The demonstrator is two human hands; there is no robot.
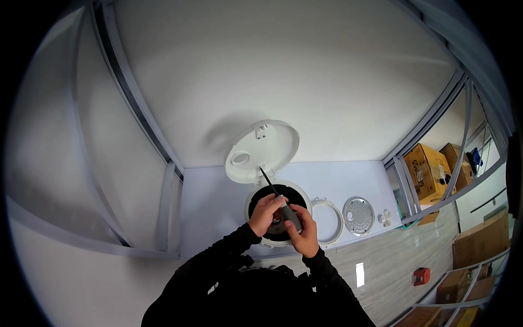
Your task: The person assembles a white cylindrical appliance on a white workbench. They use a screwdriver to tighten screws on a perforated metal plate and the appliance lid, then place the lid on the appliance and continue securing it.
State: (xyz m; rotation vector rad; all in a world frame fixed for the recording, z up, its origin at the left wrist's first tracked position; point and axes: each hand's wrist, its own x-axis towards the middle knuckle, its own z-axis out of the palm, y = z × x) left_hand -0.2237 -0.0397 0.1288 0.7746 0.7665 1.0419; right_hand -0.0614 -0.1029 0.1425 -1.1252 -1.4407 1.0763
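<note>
A long screwdriver with a grey handle and dark shaft slants up and away from me. My left hand closes its fingers around the front of the handle, near the shaft. The handle's rear part is gripped by my right hand. The screwdriver's tip meets the lower edge of a raised white lid, near its hinge; a screw there is too small to make out. Below the lid stands a round white appliance like a rice cooker, its dark inside partly hidden by my hands.
On the white table, right of the cooker, lie a white ring, a round perforated metal plate and several small white parts. A wall rises behind. Cardboard boxes and a red object are off to the right.
</note>
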